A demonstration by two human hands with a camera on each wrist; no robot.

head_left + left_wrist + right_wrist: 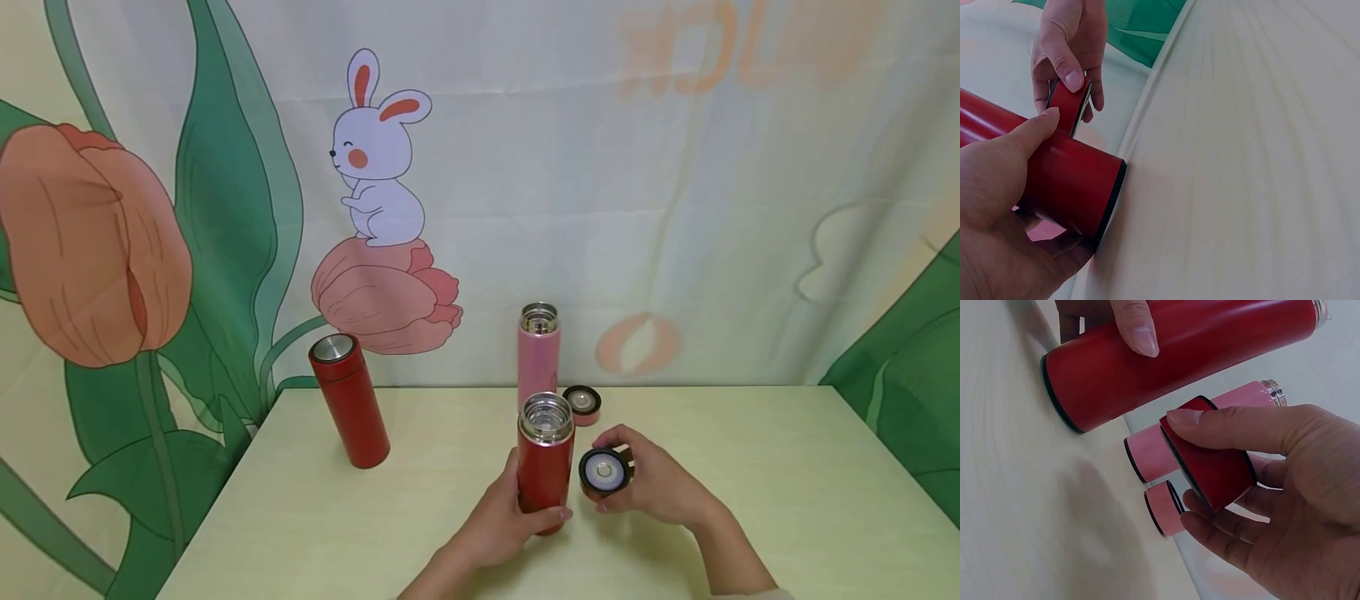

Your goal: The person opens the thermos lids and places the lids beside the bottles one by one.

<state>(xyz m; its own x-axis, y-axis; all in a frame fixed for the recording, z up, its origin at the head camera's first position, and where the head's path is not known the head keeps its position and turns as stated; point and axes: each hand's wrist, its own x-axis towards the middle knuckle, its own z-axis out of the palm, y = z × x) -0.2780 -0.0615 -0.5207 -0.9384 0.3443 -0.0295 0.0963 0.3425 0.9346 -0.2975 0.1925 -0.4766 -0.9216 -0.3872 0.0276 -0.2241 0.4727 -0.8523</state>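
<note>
My left hand (498, 517) grips a red thermos bottle (543, 475) low on its body, thumb across the front. The bottle stands upright on the table, its steel mouth uncovered. Just right of it, my right hand (656, 483) holds the red lid (1210, 459) between thumb and fingers, with its pale inner side (604, 472) turned toward the head camera. Behind the red bottle is a pink thermos bottle (538, 358), also without its lid. A pink lid (582, 404) lies on the table beside it, inner side up.
At the left stands another red thermos bottle (351, 404) with its steel-topped lid on. The pale wooden table (787, 467) ends at the back against a printed cloth (510, 183) with a rabbit and tulips.
</note>
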